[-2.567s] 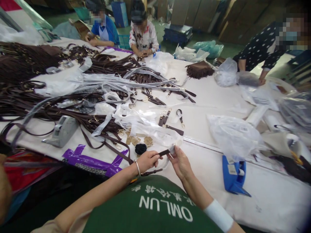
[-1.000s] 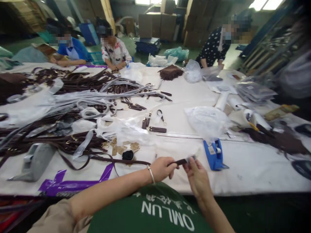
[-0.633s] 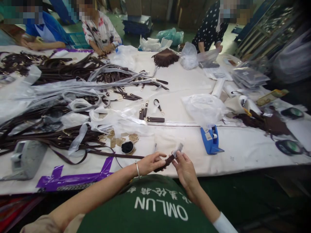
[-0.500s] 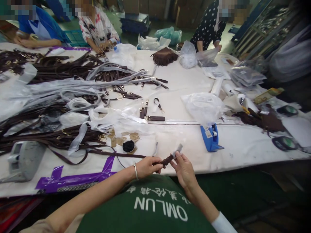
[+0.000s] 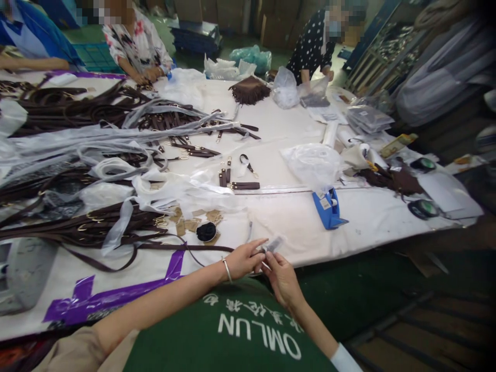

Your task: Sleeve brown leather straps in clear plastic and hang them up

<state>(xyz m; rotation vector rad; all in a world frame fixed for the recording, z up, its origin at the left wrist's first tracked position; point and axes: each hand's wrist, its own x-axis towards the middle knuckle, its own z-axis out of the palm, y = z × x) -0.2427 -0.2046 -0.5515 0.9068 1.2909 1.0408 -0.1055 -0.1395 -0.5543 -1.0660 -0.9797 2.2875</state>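
Note:
My left hand (image 5: 248,260) and my right hand (image 5: 282,276) meet at the table's front edge, fingertips almost touching. Between them a small clear plastic wrap (image 5: 274,245) sticks up, pinched by the right thumb and fingers. The left hand is closed around the end of a brown strap, its index finger stretched along the plastic; the fingers hide most of that end. A long brown strap (image 5: 194,247) runs along the table from the left up to my left wrist. Just beyond lie a roll of black cord (image 5: 206,232) and small tan tags (image 5: 191,224).
A blue tape dispenser (image 5: 327,209) stands right of my hands, below a clear plastic bag (image 5: 312,163). Short brown straps with clips (image 5: 245,185) lie ahead. Heaped brown straps (image 5: 112,226) and a grey dispenser (image 5: 29,274) occupy the left. Co-workers stand across the table.
The view has shifted right. My hands have drawn closer together, and the brown strap end that showed between them is now mostly covered by fingers.

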